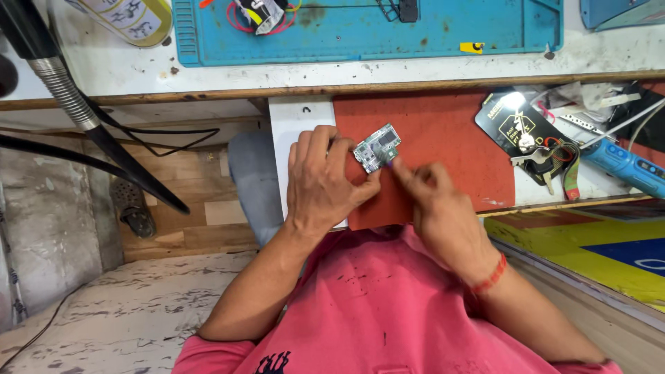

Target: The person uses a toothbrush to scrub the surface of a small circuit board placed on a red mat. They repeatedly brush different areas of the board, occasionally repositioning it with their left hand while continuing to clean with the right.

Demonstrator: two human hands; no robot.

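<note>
Your left hand (322,181) pinches the small circuit board (377,147) over the red mat (443,138); your right hand (433,197) pokes 1 fingertip at its near edge. Work looks midway, board not yet set down.

A white worktop (277,73) with a worn wooden edge spans the far side, carrying a blue mat (360,31). Nearer, a pull-out shelf (294,125) holds a red mat (443,142), brightly lit at the right. On the left, a wood-plank floor (187,201) meets a grey, stained wall (55,221). A flexible metal hose (62,86) crosses the far left corner.
</note>
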